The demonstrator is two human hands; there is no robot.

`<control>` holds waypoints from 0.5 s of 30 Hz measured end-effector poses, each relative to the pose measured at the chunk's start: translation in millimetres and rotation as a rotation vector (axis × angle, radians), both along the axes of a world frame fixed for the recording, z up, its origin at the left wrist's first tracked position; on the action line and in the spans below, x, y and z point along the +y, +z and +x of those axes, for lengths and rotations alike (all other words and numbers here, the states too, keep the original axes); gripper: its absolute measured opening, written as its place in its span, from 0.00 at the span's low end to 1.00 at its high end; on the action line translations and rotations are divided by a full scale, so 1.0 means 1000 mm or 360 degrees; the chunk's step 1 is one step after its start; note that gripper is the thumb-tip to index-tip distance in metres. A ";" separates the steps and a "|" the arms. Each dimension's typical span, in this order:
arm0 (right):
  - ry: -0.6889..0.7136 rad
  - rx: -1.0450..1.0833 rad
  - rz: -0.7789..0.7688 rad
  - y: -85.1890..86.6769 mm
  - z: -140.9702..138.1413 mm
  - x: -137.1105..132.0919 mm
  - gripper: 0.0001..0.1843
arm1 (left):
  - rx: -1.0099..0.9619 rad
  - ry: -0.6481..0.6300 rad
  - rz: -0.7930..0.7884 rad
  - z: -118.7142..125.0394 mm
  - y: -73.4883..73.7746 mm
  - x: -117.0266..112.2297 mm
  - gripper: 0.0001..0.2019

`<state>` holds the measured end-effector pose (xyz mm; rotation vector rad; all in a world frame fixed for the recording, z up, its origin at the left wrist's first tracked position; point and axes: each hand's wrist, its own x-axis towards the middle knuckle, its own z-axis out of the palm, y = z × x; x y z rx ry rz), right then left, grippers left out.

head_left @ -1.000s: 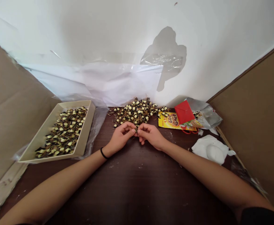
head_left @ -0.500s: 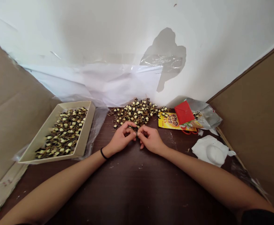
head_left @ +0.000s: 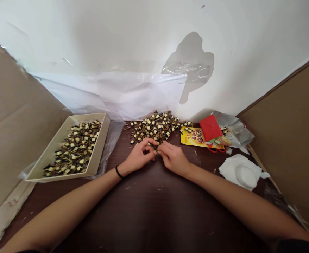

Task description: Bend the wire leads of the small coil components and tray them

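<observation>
My left hand (head_left: 141, 156) and my right hand (head_left: 173, 157) meet fingertip to fingertip on the dark wooden table (head_left: 154, 214), just in front of a loose pile of small yellow-and-black parts with thin wire legs (head_left: 154, 127). Both hands are pinched together on one such small part (head_left: 157, 151), which is mostly hidden by the fingers. A black band circles my left wrist. To the left stands a beige tray (head_left: 98, 154) filled with several more of the same parts.
A yellow snack packet (head_left: 194, 137), a red packet (head_left: 210, 127) and a grey foil bag (head_left: 237, 131) lie at the back right. White crumpled tissue (head_left: 243, 172) sits nearer right. Cardboard walls (head_left: 289, 140) flank both sides; clear plastic sheet (head_left: 117, 95) hangs behind.
Both hands have stayed together at the pile's front edge, fingers shifting slightly on the small part. The view has shifted a little.
</observation>
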<state>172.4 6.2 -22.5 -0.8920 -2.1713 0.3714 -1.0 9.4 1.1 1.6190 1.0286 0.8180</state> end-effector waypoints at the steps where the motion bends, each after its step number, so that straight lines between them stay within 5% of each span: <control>1: 0.0022 -0.0049 0.0045 0.001 0.001 0.001 0.11 | 0.0007 0.0004 0.0008 0.000 0.000 0.000 0.12; 15: -0.0087 -0.0497 0.0708 0.007 0.003 0.000 0.13 | 0.0131 0.0153 0.0149 0.004 -0.003 -0.003 0.10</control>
